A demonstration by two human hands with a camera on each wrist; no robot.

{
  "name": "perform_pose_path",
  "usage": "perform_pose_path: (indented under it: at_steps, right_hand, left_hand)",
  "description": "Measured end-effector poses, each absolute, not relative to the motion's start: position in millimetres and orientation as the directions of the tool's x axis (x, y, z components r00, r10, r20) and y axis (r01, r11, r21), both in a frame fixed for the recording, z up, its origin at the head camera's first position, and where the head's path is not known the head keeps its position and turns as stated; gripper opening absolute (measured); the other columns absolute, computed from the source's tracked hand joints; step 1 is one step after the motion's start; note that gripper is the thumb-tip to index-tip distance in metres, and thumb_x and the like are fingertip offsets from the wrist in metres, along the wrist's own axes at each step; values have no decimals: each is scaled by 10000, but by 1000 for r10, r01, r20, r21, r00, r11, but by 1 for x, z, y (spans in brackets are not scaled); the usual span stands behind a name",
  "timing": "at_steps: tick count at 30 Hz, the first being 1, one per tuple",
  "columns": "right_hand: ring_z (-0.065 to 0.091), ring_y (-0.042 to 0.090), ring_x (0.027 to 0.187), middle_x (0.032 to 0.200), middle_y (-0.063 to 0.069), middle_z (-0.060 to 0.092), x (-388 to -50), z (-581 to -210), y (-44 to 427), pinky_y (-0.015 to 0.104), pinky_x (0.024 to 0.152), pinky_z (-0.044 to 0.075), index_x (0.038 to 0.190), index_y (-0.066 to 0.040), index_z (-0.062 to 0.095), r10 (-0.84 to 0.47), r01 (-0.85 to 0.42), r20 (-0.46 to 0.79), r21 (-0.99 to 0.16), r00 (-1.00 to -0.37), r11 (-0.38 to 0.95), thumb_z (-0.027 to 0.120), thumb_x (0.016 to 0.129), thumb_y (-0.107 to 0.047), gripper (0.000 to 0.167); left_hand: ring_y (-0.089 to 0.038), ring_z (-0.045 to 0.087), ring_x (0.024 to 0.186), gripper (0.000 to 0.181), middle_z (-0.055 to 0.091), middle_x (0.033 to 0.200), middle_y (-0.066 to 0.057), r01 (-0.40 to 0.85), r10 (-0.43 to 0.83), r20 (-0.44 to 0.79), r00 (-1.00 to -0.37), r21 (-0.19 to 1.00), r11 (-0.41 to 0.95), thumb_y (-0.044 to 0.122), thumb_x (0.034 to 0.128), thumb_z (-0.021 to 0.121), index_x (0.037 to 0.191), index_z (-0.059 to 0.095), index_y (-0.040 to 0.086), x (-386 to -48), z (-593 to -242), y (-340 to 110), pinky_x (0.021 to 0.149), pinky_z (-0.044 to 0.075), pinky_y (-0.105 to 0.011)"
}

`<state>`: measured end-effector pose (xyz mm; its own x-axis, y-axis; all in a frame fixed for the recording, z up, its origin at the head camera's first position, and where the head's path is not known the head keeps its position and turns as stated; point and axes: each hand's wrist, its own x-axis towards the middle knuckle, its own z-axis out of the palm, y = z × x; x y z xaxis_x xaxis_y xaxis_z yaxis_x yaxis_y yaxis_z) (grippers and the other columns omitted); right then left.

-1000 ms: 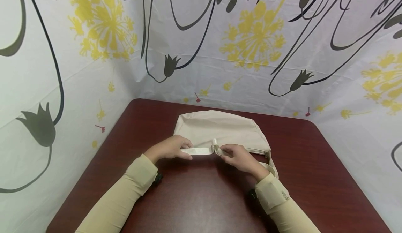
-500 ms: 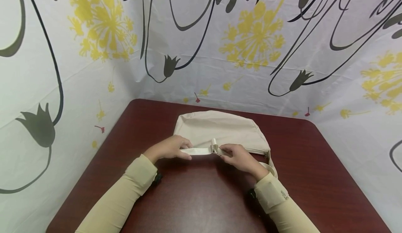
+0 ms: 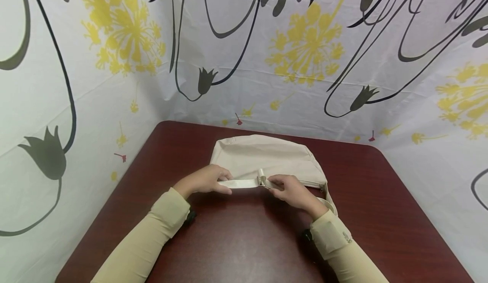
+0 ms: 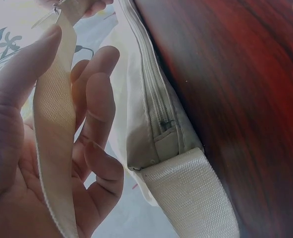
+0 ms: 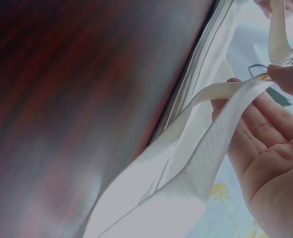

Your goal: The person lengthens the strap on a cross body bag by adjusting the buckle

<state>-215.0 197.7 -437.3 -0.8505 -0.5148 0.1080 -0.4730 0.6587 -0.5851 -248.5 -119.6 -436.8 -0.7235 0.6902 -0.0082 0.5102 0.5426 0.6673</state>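
Note:
A cream cloth bag [image 3: 267, 156] lies on the table with its zipper edge towards me. Its webbing strap [image 3: 240, 184] stretches between both hands in front of that edge. At the strap's left part, my left hand [image 3: 203, 179] holds the webbing between thumb and fingers. My right hand [image 3: 295, 193] pinches the strap just right of a metal slider buckle [image 3: 261, 180], where a short loop of webbing stands up. In the right wrist view, two layers of strap [image 5: 220, 134] run down from the pinching fingers. The left wrist view shows the bag's zipper [image 4: 158, 94] closed near its end.
The dark red-brown table [image 3: 236, 240] extends around the bag to rounded far corners. Patterned white cloth [image 3: 244, 54] hangs behind it and at both sides. A slack strap loop [image 3: 331, 204] lies by the right wrist.
My right hand and the slider buckle have shifted very slightly to the right. My left hand keeps its hold on the strap, and the bag stays in place.

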Motion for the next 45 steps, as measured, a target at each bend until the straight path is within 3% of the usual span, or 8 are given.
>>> perform_pose_path:
  at_steps: [39,45]
  right_hand:
    - [652,190,1057,1097,31,719,-219,-437,207,438,945,519,1147,-51,718,-500,-471,122,-579,-857,665,706,923,-54,225]
    - [648,172,1017,1071,20,720,-218,-437,206,433,927,521,1124,-57,721,-511,-479,125,-586,-850,654,701,923,-44,202]
  left_hand:
    - [-53,614,843,236,737,936,82,500,694,-12,-720,685,530,277,845,838,1010,740,139,-250,-439,-122,814,487,-283]
    - [-43,612,843,237,738,935,91,513,697,-6,-717,671,535,284,845,836,1010,741,143,-251,-439,-122,812,483,-274]
